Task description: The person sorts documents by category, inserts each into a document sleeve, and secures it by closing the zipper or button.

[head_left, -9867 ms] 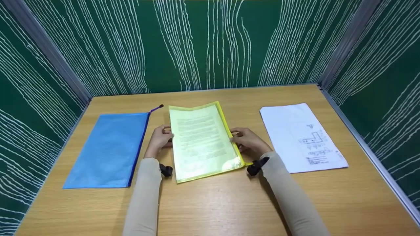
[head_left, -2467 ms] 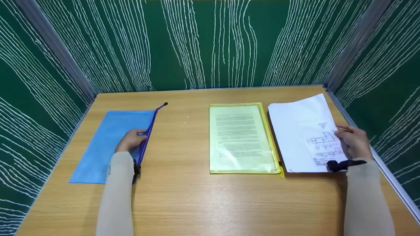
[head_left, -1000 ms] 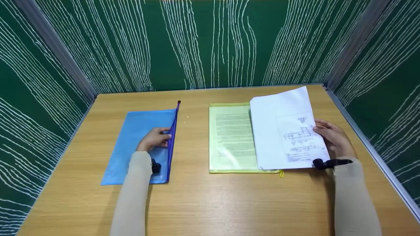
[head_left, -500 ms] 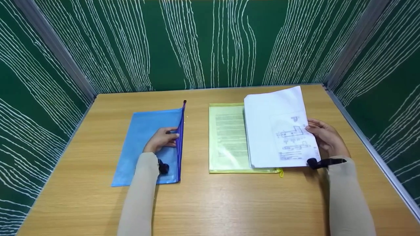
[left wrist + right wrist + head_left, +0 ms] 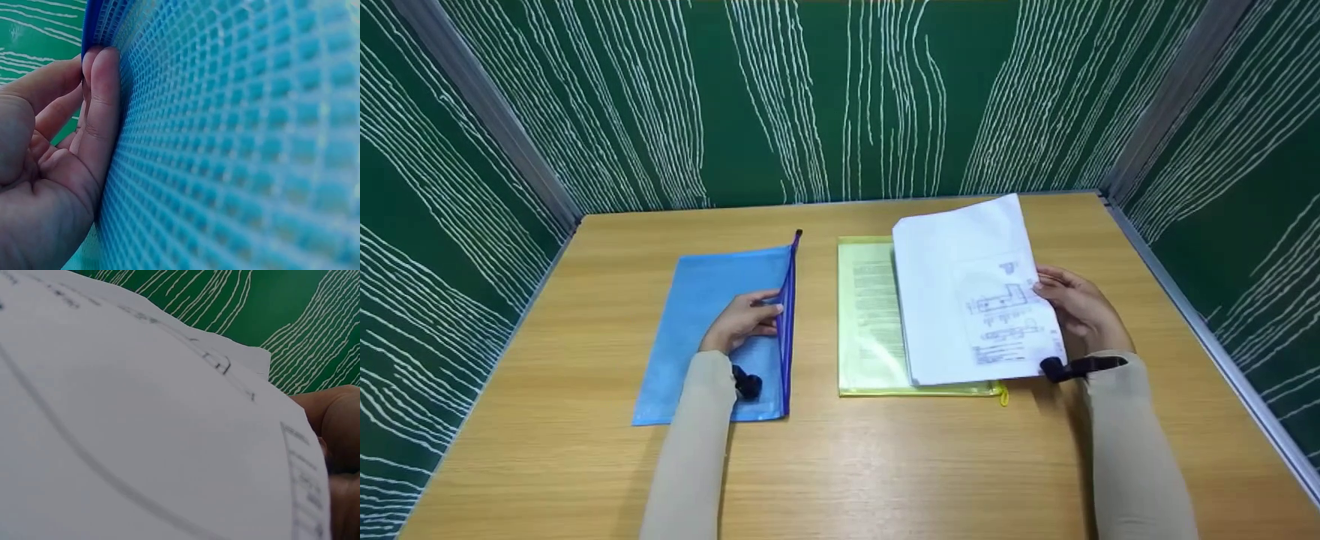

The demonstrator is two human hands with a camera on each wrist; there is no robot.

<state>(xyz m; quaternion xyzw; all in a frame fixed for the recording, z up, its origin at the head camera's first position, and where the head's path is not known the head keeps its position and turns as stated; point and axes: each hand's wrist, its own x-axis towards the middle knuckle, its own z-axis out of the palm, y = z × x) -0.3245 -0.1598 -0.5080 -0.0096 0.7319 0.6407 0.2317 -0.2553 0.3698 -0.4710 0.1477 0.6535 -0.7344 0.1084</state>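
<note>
My left hand [image 5: 742, 322] pinches the purple zipper edge of a blue mesh zip pouch [image 5: 701, 292], left of the table's middle. The fingers [image 5: 104, 84] lie along the mesh in the left wrist view, close to the dark blue edging. My right hand [image 5: 1086, 309] holds a stack of white papers [image 5: 934, 292] by its right edge, thumb on top and other fingers partly hidden behind. Drawings and writing show on the top sheet [image 5: 169, 410]. Under the raised stack lies a yellow zip pouch [image 5: 866, 345] with a printed page inside; its right part is covered.
The wooden table [image 5: 840, 472] carries these things. A green wall [image 5: 825, 112] with white wavy lines stands at the back, with similar panels left and right. Metal rails [image 5: 1215, 360] edge the table's sides.
The yellow pouch went from mid-table to the right, then stayed put. Since then the right hand has lifted the papers leftward over it, while the left hand has drawn the blue pouch rightward.
</note>
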